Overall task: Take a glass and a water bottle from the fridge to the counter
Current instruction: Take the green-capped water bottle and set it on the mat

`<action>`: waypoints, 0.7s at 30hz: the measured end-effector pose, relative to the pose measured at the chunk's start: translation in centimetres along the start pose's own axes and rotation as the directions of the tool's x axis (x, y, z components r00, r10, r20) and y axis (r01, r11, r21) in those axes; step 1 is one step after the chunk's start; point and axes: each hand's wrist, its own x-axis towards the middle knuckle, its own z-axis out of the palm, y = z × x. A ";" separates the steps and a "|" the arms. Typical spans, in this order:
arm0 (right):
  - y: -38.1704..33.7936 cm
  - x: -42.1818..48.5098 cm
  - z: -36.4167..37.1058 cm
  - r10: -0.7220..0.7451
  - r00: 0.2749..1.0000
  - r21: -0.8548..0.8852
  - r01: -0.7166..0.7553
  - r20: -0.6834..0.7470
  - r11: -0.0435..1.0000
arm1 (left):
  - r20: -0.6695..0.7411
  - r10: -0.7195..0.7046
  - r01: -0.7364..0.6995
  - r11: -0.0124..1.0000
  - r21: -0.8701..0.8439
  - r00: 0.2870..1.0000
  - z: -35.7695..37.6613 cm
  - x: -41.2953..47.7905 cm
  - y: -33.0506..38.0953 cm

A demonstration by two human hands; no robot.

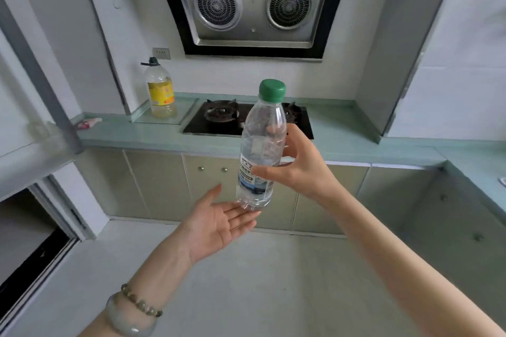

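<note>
A clear plastic water bottle [258,150] with a green screw cap [272,89] and a white-and-blue label stands nearly upright in mid-air, tilted slightly right at the top. It is capped, holds water, and hangs near the middle, in front of the pale green worktop [356,142].

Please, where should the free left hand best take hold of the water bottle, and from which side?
Grip the water bottle at its labelled lower body, coming from its left side. It stands nearly upright, the right hand already wraps the middle from the right, and the open left hand hangs just under the base, so the left flank is free.
</note>
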 end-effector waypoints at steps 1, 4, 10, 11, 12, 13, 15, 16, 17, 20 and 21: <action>0.7 -0.3 -1.3 0.022 0.999 -0.006 -0.022 -0.025 1.000 | 0.014 -0.020 0.020 1.000 0.005 1.000 1.1 1.3 -0.4; 2.6 -1.1 -5.6 0.071 0.990 -0.035 -0.076 -0.125 0.996 | 0.085 -0.102 0.097 0.993 0.071 0.991 4.6 5.5 -1.7; 7.0 -2.3 -14.2 0.173 0.924 -0.106 -0.220 -0.340 0.970 | 0.237 -0.309 0.253 0.938 0.237 0.921 12.9 14.1 -5.2; 7.7 -2.4 -15.6 0.186 0.911 -0.111 -0.242 -0.369 0.964 | 0.257 -0.339 0.273 0.926 0.263 0.905 14.3 15.4 -5.7; 8.4 -2.4 -17.0 0.197 0.896 -0.114 -0.261 -0.398 0.959 | 0.276 -0.367 0.286 0.912 0.294 0.888 15.7 16.8 -6.2; 9.1 -2.3 -18.3 0.206 0.880 -0.115 -0.279 -0.428 0.953 | 0.292 -0.391 0.293 0.898 0.327 0.873 17.1 18.2 -6.6; 10.3 -2.0 -20.8 0.219 0.843 -0.121 -0.315 -0.491 0.941 | 0.307 -0.424 0.297 0.874 0.385 0.852 20.1 21.1 -7.1; 10.9 -1.8 -22.0 0.223 0.824 -0.121 -0.330 -0.522 0.936 | 0.305 -0.433 0.296 0.865 0.406 0.848 21.6 22.5 -7.2; 11.4 -1.5 -23.2 0.227 0.804 -0.120 -0.344 -0.549 0.931 | 0.309 -0.449 0.300 0.854 0.425 0.839 23.1 24.0 -7.4; 13.1 -0.7 -26.4 0.238 0.748 -0.104 -0.379 -0.620 0.919 | 0.348 -0.510 0.327 0.822 0.465 0.787 27.0 28.0 -8.0; 13.8 -0.5 -27.4 0.241 0.725 -0.103 -0.395 -0.646 0.913 | 0.366 -0.535 0.333 0.807 0.487 0.761 28.2 29.3 -8.3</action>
